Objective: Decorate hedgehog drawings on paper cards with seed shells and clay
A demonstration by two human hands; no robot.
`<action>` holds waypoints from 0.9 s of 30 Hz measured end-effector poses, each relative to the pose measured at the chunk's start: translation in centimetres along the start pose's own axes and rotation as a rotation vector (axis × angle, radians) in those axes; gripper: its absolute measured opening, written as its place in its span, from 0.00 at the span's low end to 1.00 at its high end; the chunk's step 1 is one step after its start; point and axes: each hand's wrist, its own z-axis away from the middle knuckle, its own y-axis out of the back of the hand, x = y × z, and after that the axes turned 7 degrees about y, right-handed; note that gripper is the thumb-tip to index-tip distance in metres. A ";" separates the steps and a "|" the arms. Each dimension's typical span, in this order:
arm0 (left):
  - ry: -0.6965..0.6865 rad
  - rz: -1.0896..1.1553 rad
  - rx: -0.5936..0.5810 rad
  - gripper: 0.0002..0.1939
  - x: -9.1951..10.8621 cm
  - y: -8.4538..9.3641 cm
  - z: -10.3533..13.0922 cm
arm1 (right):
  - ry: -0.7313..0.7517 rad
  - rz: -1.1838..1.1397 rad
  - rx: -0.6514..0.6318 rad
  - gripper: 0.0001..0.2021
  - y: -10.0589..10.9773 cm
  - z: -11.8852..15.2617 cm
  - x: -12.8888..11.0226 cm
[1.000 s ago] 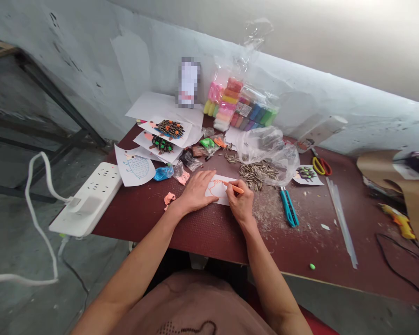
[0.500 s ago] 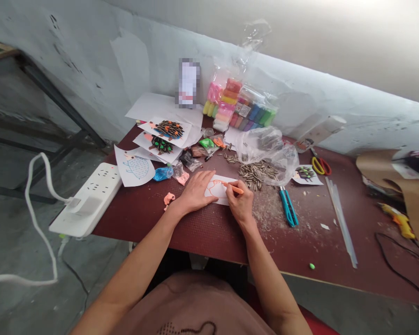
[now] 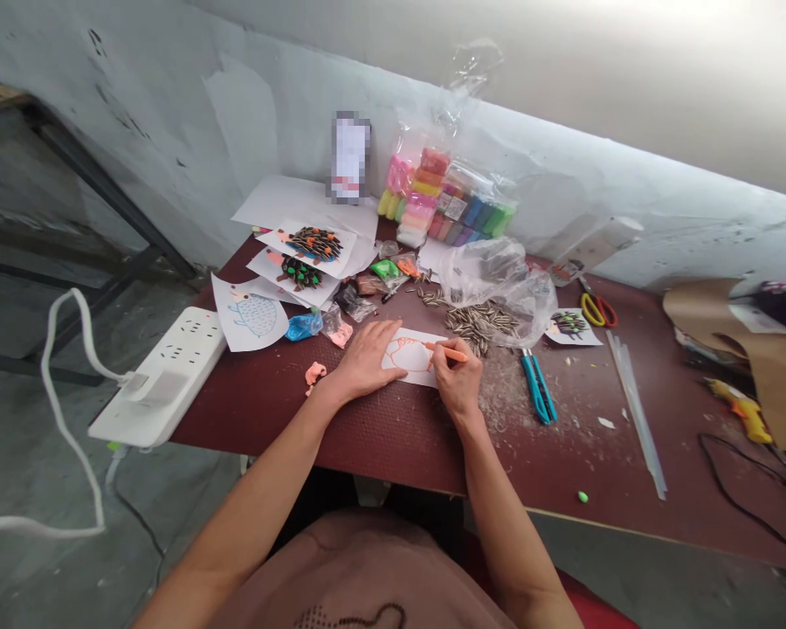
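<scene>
A small white paper (image 3: 414,371) with an orange line drawing lies on the dark red table (image 3: 393,437) in front of me. My left hand (image 3: 368,356) rests flat over the paper's left side, fingers stretched out. My right hand (image 3: 458,376) grips an orange pen (image 3: 451,352), its tip at the right part of the drawing. Just beyond the paper is a heap of striped seeds (image 3: 478,323), partly under a clear plastic bag (image 3: 498,279). A lump of peach clay (image 3: 314,375) sits left of my left wrist.
Seed-covered hedgehog pictures (image 3: 314,245) and a blue drawing (image 3: 254,316) lie at left, near a white power strip (image 3: 187,341). Coloured clay packs (image 3: 436,205) stand behind. On the right are a teal cutter (image 3: 538,387), scissors (image 3: 597,310), clear sticks (image 3: 638,419) and a yellow glue gun (image 3: 750,418).
My right hand has moved slightly to the right with the pen, and more orange line shows on the paper. My left hand stays in place on the paper.
</scene>
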 end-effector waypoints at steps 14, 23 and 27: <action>-0.002 -0.006 0.001 0.43 0.0 0.0 0.0 | 0.028 -0.017 -0.071 0.11 -0.3 0.0 -0.2; 0.009 -0.010 -0.003 0.43 0.1 0.0 -0.1 | 0.038 -0.005 -0.066 0.10 -0.3 0.0 -0.1; 0.011 -0.013 -0.003 0.43 0.0 0.0 0.0 | 0.037 0.003 -0.060 0.10 -0.2 0.0 -0.2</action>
